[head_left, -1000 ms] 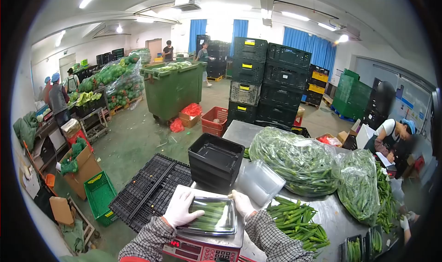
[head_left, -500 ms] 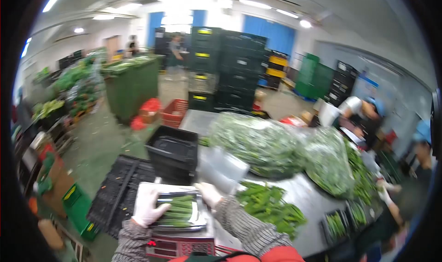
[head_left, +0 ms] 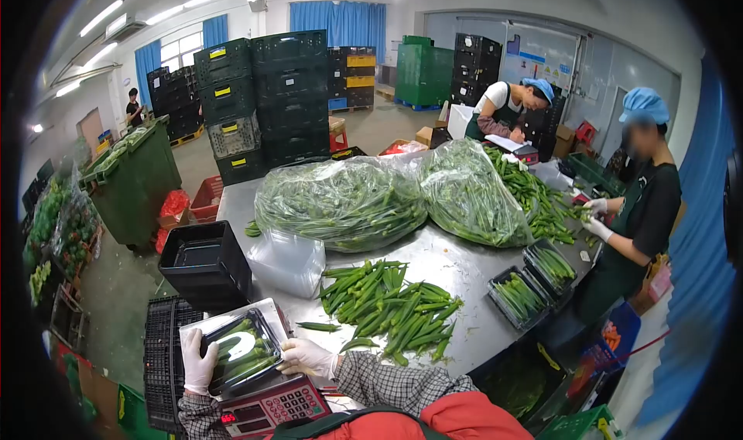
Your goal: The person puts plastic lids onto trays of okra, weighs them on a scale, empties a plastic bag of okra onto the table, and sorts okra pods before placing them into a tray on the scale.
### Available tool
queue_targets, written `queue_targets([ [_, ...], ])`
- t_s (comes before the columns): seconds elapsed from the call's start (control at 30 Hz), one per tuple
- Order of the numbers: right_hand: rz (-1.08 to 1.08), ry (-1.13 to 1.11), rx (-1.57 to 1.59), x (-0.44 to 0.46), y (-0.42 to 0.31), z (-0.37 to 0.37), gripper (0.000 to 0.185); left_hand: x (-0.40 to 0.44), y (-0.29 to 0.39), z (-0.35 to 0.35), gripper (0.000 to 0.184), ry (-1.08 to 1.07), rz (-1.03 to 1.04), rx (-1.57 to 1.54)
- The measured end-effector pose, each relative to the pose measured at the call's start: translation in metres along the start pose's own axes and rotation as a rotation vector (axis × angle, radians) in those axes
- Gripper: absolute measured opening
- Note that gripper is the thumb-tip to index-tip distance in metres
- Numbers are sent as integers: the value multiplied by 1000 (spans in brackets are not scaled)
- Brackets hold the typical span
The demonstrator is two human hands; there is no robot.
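A black tray of okra under a clear lid (head_left: 241, 349) is tilted above the red-and-white scale (head_left: 275, 407). Both white-gloved hands hold it: my left hand (head_left: 200, 362) grips its left side, thumb over the edge, and my right hand (head_left: 306, 359) pinches the lower right edge. Right of the tray, loose okra (head_left: 391, 308) lies piled on the metal table (head_left: 457, 262). Clear plastic lids (head_left: 286, 263) are stacked behind the hands, beside a stack of black trays (head_left: 203, 262).
Large plastic bags of okra (head_left: 340, 204) cover the table's back. Two filled trays (head_left: 518, 298) stand at its right. A co-worker in a blue cap (head_left: 646, 200) handles okra there; another person (head_left: 515, 111) writes behind. Tall dark crates (head_left: 290, 99) stand beyond the table.
The view has swung right. The lidded tray, flat on the scale before, is now tilted, with both hands still on it. The co-worker at the right has come fully into view.
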State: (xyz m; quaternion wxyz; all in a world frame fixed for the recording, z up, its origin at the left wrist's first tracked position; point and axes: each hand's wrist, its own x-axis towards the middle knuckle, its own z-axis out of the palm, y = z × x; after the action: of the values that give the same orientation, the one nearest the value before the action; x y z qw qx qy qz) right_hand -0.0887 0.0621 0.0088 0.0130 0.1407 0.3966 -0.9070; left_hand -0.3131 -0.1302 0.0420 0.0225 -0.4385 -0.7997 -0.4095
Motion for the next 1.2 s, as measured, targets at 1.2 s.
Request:
queue_targets([
  [1.2,-796,1547,244,-455,-15,-232,30,179,126,82,39,-35,-120,753],
])
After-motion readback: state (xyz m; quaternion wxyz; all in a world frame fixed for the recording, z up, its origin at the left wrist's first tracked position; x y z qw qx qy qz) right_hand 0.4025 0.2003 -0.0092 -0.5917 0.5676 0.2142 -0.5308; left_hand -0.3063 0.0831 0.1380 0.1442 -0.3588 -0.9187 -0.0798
